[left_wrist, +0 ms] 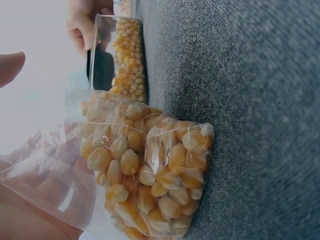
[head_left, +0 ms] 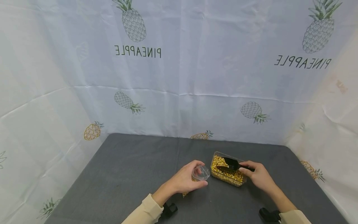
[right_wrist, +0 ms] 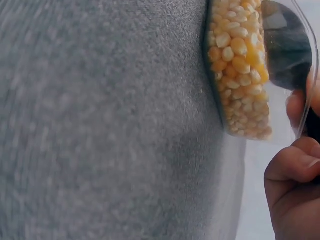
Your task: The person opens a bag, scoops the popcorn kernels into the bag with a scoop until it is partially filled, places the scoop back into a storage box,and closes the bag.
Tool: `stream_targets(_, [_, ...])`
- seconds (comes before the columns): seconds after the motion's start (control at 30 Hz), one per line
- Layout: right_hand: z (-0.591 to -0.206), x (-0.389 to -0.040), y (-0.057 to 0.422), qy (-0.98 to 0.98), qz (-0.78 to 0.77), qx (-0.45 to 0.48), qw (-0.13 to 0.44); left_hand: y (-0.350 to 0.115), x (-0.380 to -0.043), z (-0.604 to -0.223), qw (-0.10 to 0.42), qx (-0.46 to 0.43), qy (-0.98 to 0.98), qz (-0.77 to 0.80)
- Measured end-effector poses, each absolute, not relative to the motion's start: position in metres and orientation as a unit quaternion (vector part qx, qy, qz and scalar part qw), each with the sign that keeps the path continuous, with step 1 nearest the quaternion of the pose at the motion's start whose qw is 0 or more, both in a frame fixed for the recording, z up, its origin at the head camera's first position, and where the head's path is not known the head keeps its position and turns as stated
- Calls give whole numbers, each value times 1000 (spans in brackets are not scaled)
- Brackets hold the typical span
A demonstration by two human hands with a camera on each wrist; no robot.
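Note:
My left hand (head_left: 188,178) holds a clear plastic bag (head_left: 201,173) at its mouth, thumb and fingers spread around the opening. In the left wrist view, corn kernels (left_wrist: 150,185) fill the lower part of the bag, which stands on the table. To its right sits a clear rectangular container (head_left: 225,179) of yellow corn kernels (head_left: 218,161). My right hand (head_left: 258,175) grips the handle of a black scoop (head_left: 231,164), whose bowl lies tilted among the kernels inside the container. The container's wall shows in front of the scoop in the right wrist view.
A dark grey cloth covers the table (head_left: 134,168). Behind it and at both sides hang white curtains (head_left: 179,68) printed with pineapples. A black device is strapped at each wrist, below the hands.

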State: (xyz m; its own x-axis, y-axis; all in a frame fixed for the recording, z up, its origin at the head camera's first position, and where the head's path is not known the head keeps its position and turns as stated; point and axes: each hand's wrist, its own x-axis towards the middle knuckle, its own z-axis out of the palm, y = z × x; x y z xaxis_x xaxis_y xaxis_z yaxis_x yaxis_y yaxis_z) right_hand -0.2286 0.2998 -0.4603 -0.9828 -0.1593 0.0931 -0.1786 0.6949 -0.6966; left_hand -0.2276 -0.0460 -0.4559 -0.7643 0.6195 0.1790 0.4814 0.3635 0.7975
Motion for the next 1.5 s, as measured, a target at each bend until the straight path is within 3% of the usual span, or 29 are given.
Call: stream_targets(1.5, [-411,-209,279,-912,365,180,57,-45,-226,-456,60,339,821,456])
